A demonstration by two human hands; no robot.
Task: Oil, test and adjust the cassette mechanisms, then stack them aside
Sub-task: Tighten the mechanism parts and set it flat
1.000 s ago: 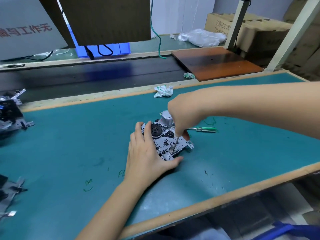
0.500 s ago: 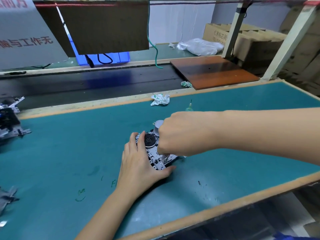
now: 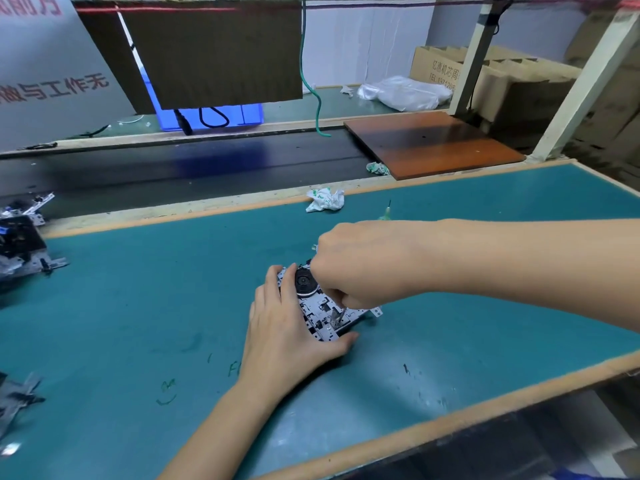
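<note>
The cassette mechanism (image 3: 323, 308) lies flat on the green mat (image 3: 138, 306), caught between the two hands. The left hand (image 3: 287, 327) rests on its near-left side, fingers fairly straight along the left edge and up beside the black flywheel (image 3: 305, 281), the thumb stretched along the near edge so the plate sits in the crook between thumb and fingers. The right hand (image 3: 360, 265) hovers directly over the far-right half of the mechanism, fingers curled tight around a thin metal tool (image 3: 337, 315) whose shaft points down and meets the plate just right of the left thumb (the handle is hidden inside the fist). Just beyond the right wrist a small green nozzle tip (image 3: 387, 211) pokes up. Farther beyond both hands lies a crumpled paper wad (image 3: 325, 199) at the mat's far edge. Well off to the left of the left hand sit more mechanisms (image 3: 24, 244).
</note>
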